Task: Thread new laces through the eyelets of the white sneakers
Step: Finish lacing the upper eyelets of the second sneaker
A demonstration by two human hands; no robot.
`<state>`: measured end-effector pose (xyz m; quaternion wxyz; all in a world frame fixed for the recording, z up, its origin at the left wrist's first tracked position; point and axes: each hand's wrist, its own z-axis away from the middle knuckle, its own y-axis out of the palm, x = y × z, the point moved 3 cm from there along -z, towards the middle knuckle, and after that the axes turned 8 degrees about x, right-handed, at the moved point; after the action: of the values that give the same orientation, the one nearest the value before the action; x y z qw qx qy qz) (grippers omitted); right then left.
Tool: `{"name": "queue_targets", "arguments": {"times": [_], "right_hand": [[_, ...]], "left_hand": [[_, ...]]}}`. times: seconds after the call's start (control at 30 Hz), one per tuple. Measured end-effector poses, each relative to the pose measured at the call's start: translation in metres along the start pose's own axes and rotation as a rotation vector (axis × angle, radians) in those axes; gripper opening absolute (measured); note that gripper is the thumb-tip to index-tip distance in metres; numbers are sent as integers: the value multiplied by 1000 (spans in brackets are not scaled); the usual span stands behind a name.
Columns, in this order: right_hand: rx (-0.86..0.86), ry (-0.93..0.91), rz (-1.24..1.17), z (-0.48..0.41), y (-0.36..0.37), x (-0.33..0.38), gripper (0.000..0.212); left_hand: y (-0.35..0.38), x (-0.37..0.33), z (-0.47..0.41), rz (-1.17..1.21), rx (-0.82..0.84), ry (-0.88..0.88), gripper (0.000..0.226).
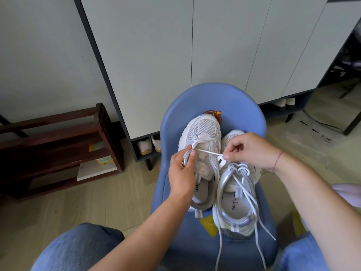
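A half-laced white mesh sneaker [205,130] lay on the blue plastic chair seat [214,98], beside a fully laced white-and-silver sneaker [234,194]. The left hand [180,174] gripped its side by the eyelets. The right hand [252,149] pinched the thin white lace [209,152], stretched taut across it.

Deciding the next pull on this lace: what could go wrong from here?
The lace is taut between the right hand and the unfinished sneaker; a hard pull might slip it from the pinch. Only the left hand steadies that sneaker, so it could shift on the chair. The loose ends of the laced sneaker trail over the seat edge and may snag.
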<state>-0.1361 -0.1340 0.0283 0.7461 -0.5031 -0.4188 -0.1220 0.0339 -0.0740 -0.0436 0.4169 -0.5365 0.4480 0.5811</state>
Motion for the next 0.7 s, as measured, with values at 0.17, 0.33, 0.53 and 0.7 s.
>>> {"name": "queue_targets", "arguments": {"times": [0.17, 0.33, 0.53, 0.7], "right_hand": [[114, 129, 57, 5, -12, -9, 7], [-181, -12, 31, -15, 4, 3, 3], [-370, -68, -5, -31, 15, -5, 16], [-324, -150, 32, -31, 24, 3, 13]], "left_hand": [[1, -1, 1, 12, 8, 2, 16], [0, -1, 1, 25, 19, 3, 17], [0, 1, 1, 23, 24, -8, 17], [-1, 4, -2, 5, 14, -1, 17]]}}
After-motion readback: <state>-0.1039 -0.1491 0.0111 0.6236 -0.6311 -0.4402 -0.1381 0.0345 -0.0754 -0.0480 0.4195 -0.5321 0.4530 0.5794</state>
